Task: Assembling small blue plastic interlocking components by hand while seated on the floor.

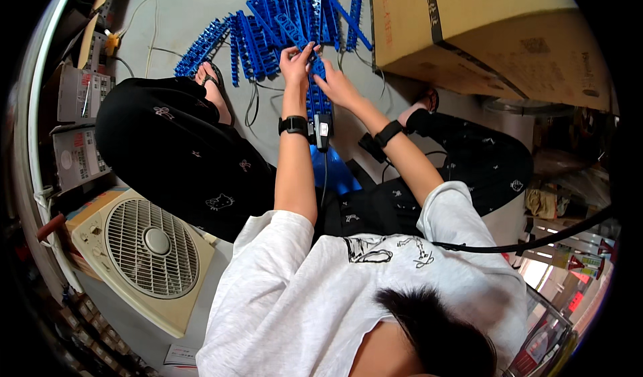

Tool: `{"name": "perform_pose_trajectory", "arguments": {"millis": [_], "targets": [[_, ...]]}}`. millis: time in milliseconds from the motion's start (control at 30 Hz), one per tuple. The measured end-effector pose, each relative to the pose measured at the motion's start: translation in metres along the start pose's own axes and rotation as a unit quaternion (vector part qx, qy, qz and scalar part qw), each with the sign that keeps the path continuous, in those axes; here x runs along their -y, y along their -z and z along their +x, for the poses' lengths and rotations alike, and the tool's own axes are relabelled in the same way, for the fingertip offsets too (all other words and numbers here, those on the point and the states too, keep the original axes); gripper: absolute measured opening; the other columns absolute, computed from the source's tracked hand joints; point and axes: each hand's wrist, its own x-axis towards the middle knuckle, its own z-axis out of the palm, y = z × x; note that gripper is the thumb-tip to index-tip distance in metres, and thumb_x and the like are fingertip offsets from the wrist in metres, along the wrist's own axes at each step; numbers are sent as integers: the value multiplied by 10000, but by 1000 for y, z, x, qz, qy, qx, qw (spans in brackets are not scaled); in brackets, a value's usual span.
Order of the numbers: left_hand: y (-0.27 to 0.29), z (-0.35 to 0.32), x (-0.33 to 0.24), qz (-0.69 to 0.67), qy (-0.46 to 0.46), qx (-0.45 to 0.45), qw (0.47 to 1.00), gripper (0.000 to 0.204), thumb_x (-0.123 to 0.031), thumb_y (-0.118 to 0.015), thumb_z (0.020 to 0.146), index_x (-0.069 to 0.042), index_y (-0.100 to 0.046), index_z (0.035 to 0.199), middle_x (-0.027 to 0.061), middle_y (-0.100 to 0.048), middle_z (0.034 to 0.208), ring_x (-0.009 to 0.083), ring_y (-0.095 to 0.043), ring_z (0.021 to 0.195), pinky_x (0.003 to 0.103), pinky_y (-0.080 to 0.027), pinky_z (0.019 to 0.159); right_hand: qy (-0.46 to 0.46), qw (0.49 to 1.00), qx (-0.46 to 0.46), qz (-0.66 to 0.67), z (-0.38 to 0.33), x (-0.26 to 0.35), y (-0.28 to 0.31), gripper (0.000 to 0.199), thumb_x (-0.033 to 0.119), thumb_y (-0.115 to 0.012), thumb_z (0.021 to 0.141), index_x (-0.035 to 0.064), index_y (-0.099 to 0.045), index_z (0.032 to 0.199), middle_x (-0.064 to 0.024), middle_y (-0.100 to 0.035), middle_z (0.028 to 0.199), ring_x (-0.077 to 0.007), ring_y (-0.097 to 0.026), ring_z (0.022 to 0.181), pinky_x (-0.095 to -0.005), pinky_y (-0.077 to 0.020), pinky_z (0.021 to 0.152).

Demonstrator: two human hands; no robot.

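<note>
My left hand is closed, fingers curled round a blue plastic strip with notched edges. My right hand grips the same strip from the right, fingertips pressed against its side. Just beyond the hands lies a spread pile of similar blue toothed strips, some standing on edge and some crossing others. More blue plastic shows below the held strip, between my forearms. What exactly my fingertips pinch is partly hidden.
A large cardboard box stands at the far right. A cream box fan is at the lower left, beside shelves. Thin cables lie on the floor near my feet. Black straps circle both wrists, and a black cable crosses the right side.
</note>
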Motion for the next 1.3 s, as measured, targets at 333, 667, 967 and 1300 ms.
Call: {"name": "perform_pose_trajectory", "arguments": {"millis": [333,667,967,1300], "targets": [[29,0,68,211,130,27,968,360,-46,-721,671,-52,-443,899,57,-595,750,91,-522,598,228,-351,463,-35,984,-40,-169,-32,-41,-26,376,329,-513,806,-27,-460,913,-222,-587,799,-394,-573,734,-470,-456,646],[83,-1,127,411,-10,-63,909,430,-252,-749,651,6,-566,942,93,-613,790,153,-578,694,268,-457,567,-248,965,19,-88,-46,-95,-42,398,333,-503,810,-56,-463,882,-265,-579,751,-410,-571,736,-469,-454,664],[102,-12,123,624,40,-10,780,528,-82,-792,501,2,-513,942,119,-611,762,224,-594,689,325,-469,625,-228,960,87,-137,-58,-132,-51,440,373,-478,824,-59,-556,852,-221,-597,724,-371,-588,718,-433,-477,659],[108,-6,128,621,36,-32,783,499,-31,-759,512,-36,-502,940,111,-553,868,249,-561,771,340,-461,685,-249,943,120,-186,-43,-127,-45,526,478,-356,850,0,-573,877,-179,-619,739,-340,-608,711,-421,-483,653]]}}
